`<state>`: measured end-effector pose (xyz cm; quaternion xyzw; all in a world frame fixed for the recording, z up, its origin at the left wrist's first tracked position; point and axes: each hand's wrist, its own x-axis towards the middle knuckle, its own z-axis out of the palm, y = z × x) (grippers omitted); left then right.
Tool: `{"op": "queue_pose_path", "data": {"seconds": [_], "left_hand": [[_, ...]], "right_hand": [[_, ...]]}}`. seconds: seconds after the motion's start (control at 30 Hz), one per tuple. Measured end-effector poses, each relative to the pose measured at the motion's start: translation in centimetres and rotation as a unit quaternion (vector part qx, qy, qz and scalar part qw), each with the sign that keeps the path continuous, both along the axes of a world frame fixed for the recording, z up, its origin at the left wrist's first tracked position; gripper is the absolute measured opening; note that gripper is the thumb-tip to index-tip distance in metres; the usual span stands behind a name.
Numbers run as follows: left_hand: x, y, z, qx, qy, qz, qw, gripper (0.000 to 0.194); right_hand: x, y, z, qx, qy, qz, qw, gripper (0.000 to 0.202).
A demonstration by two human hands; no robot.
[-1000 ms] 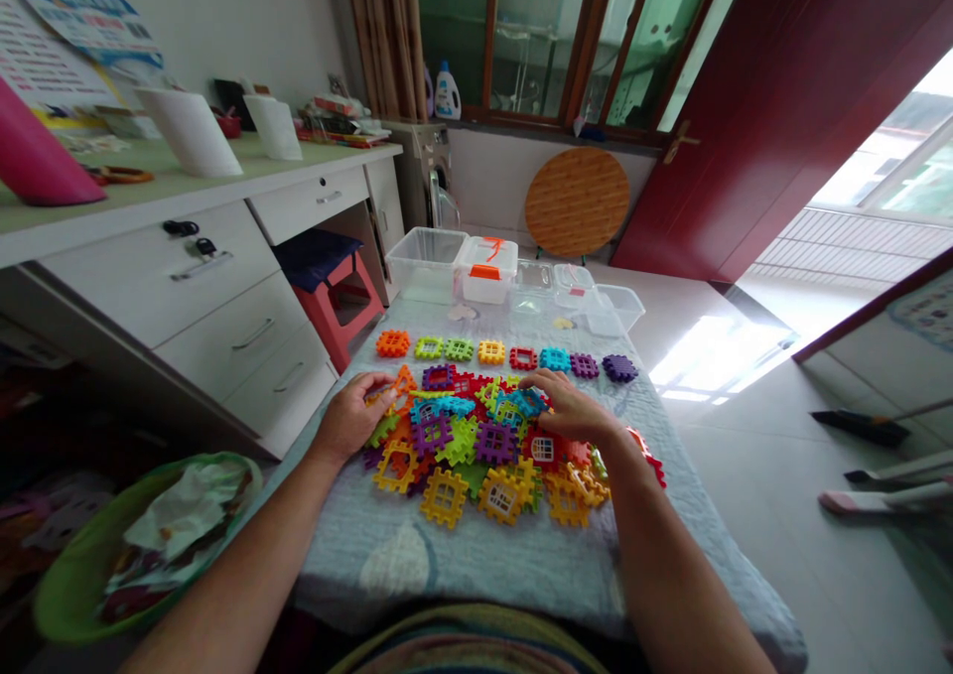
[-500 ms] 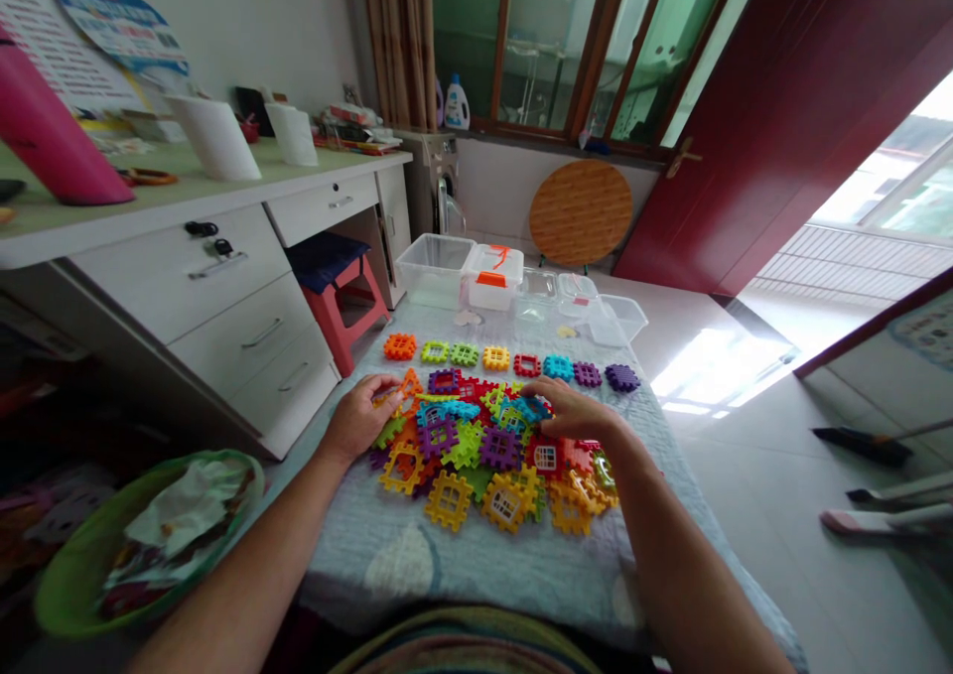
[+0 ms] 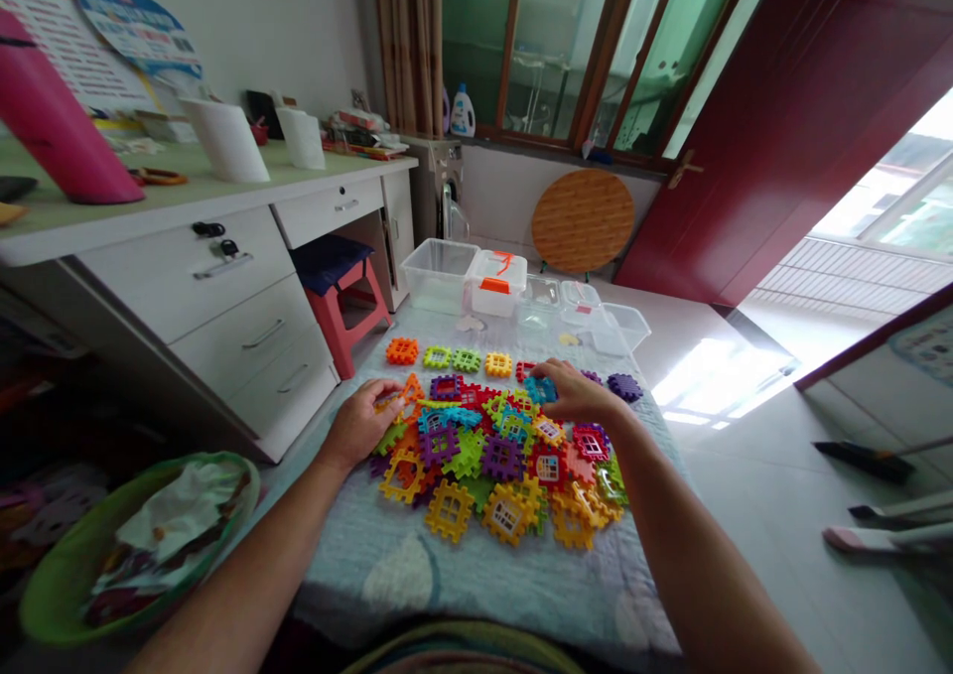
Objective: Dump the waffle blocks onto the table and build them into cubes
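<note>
The right hand [image 3: 573,396] grips a blue tile [image 3: 541,390] between thumb and fingers, above the far edge of the heap [image 3: 469,454], right of the frame's centre. The left hand [image 3: 362,418] curls at the heap's upper left side, its fingertips at an orange piece [image 3: 411,391]; whether it grips that piece or merely rests there, I cannot tell.

For the right hand, a pinch on the tile's rim should serve best, with the other fingers tucked clear of the loose pieces. The toothed edges look ready to catch on one another, so a straight lift before any sideways travel seems wise — dragging could pull neighbours along. The left hand would do well to press lightly, since a shove could spread the heap towards the row beyond it.

The pieces look like moulded plastic, glossy and stiff: squarish, with blocky notches all round. Many have open centres crossed by window-like bars, as in the yellow tile [image 3: 450,511] at the heap's near edge. Beyond the heap, a row runs across mid-frame, from an orange tile [image 3: 402,351] at the left to a dark purple tile [image 3: 623,387] at the right. Beneath lies a soft, wrinkled, grey-blue cloth [image 3: 335,545]; behind the row stands a smooth, transparent box [image 3: 439,292] — thin-walled, by its look.
</note>
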<state>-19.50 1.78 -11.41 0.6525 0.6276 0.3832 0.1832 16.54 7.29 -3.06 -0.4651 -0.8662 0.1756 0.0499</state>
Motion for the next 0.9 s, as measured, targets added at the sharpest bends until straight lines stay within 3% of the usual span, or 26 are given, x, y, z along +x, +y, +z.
{"op": "queue_pose_path", "data": {"seconds": [0.2, 0.5, 0.77, 0.9], "left_hand": [[0.0, 0.0, 0.1, 0.0, 0.001, -0.002, 1.0, 0.033], [0.1, -0.1, 0.4, 0.006, -0.003, 0.001, 1.0, 0.031], [0.0, 0.0, -0.1, -0.001, 0.0, -0.005, 1.0, 0.033], [-0.2, 0.1, -0.6, -0.001, 0.004, -0.005, 1.0, 0.032]], "right_hand": [[-1.0, 4.1, -0.1, 0.089, -0.077, -0.117, 0.986, 0.053], [-2.3, 5.7, -1.5, 0.065, -0.124, -0.106, 0.984, 0.051], [2.8, 6.3, 0.4, 0.068, -0.118, -0.125, 0.983, 0.054], [4.3, 5.9, -0.1, 0.056, -0.13, -0.118, 0.983, 0.053]]}}
